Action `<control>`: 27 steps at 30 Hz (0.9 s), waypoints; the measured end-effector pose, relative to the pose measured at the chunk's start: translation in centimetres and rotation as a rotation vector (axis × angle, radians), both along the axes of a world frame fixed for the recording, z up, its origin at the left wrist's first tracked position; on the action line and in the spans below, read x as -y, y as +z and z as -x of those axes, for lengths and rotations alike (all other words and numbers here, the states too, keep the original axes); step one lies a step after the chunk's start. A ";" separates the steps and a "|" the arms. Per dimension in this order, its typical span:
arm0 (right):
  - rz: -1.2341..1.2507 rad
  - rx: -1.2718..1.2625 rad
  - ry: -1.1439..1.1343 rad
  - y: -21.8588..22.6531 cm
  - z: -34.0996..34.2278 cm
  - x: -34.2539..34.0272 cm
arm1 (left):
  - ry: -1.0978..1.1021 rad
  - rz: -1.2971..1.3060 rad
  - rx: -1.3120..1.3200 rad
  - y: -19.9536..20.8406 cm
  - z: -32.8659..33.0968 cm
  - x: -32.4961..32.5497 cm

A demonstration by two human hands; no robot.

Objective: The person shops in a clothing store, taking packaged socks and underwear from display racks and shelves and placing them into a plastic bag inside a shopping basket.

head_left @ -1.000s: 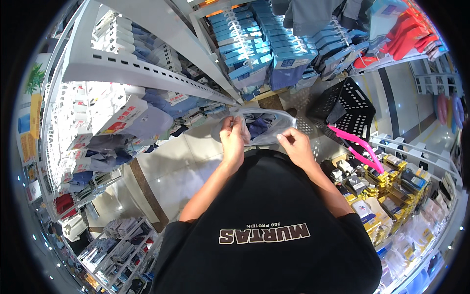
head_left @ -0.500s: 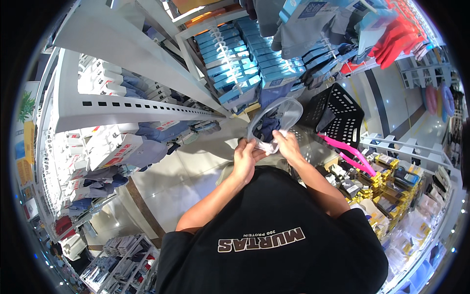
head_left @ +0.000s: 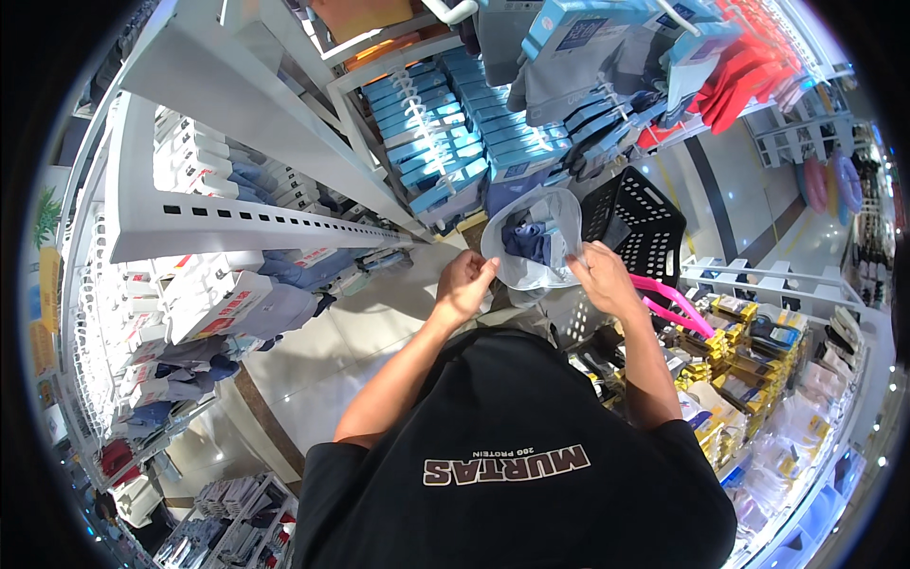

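Observation:
A clear plastic bag [head_left: 561, 211] hangs in front of me with its mouth spread wide. Folded dark blue cloth items [head_left: 529, 242] lie inside it. At the bag's left rim, my left hand [head_left: 464, 284] pinches the edge between thumb and fingers. The opposite rim is gripped by my right hand [head_left: 607, 278], its thumb toward the inside. Just beyond the right hand is a black perforated shopping basket [head_left: 646, 223] with a pink handle [head_left: 678, 305], close to the bag.
Racks of blue-carded packs [head_left: 427, 142] hang ahead, with grey garments [head_left: 559, 71] and red garments [head_left: 739, 76] farther right. A white metal shelf frame [head_left: 256, 228] juts in from the left. Yellow-and-black packs [head_left: 758, 356] fill a display at my right. Tiled floor [head_left: 322, 365] shows at left.
My hands have moved apart, and the bag's mouth is now stretched wider between them. More of the dark blue cloth inside shows.

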State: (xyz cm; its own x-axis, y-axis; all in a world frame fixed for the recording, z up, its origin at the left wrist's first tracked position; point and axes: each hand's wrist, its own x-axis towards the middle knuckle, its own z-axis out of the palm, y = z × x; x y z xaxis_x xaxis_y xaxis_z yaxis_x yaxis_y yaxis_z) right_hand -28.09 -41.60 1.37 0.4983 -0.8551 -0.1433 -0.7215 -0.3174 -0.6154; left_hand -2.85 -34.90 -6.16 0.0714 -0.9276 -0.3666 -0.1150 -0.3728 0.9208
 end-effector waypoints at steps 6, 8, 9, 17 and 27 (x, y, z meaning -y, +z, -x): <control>0.120 -0.141 0.068 6.6 2.4 0.6 | 0.023 0.159 0.042 3.5 0.7 1.5; 0.185 -0.225 0.065 8.5 2.5 0.4 | 0.058 0.443 0.201 4.9 1.6 1.7; 0.213 -0.221 0.086 9.1 2.5 0.2 | 0.035 0.450 0.198 6.0 2.1 2.0; 0.248 -0.110 0.154 9.1 0.9 -0.8 | -0.318 0.464 0.520 5.0 5.1 1.6; 0.167 -0.021 0.161 4.1 -2.1 -1.2 | 0.008 0.312 0.288 6.7 1.6 -2.3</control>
State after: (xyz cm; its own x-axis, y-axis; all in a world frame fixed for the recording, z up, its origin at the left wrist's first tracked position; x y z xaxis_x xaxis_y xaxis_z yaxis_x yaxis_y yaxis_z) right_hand -25.95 -40.37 5.49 0.6288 -0.7774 -0.0182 -0.6652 -0.5256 -0.5304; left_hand -4.46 -32.56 0.59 0.1380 -0.9899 -0.0322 -0.3824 -0.0833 0.9203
